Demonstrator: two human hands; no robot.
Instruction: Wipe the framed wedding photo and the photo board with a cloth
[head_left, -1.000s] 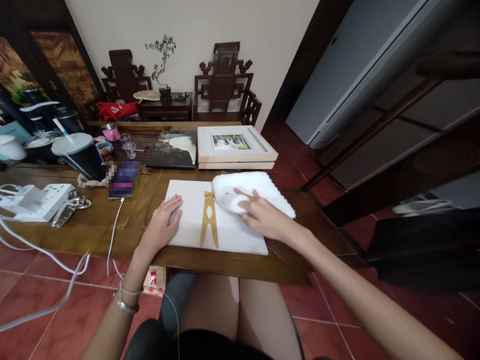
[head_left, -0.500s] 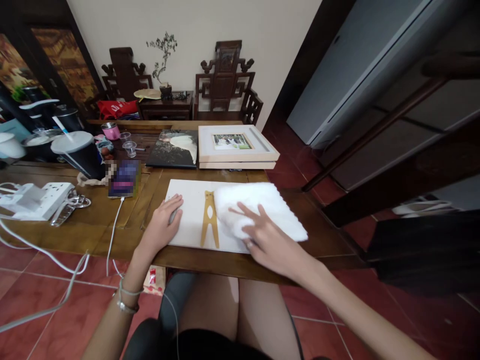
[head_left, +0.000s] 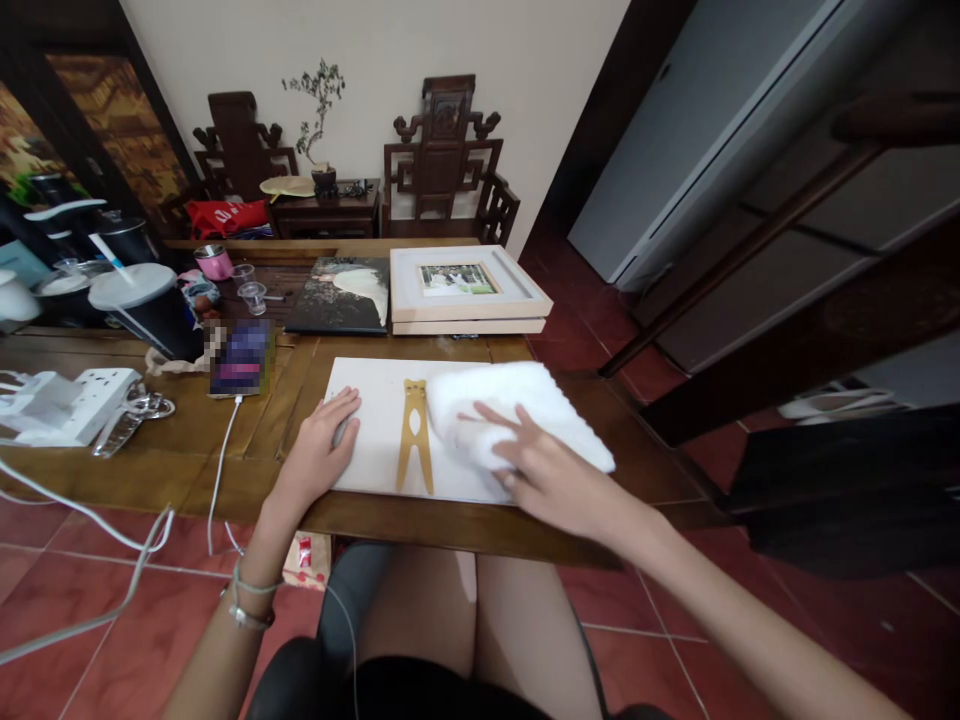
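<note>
A white frame back [head_left: 375,435] lies face down on the wooden table [head_left: 172,470], with a gold stand leg [head_left: 414,435] running down its middle. My left hand [head_left: 319,458] lies flat on the frame's left edge, fingers stretched out. My right hand [head_left: 536,470] presses a white towel [head_left: 525,405] onto the frame's right half, fingers spread over the cloth.
A white framed photo [head_left: 465,285] and a dark picture [head_left: 341,295] lie behind. To the left are a phone [head_left: 240,355] on a white cable, a power strip [head_left: 75,405], cups and a lidded drink [head_left: 142,310]. Carved chairs stand at the wall; a dark rail runs on the right.
My right hand has dragged the towel from the frame's upper right toward the near right edge, then back slightly to the left. My left hand stayed in place.
</note>
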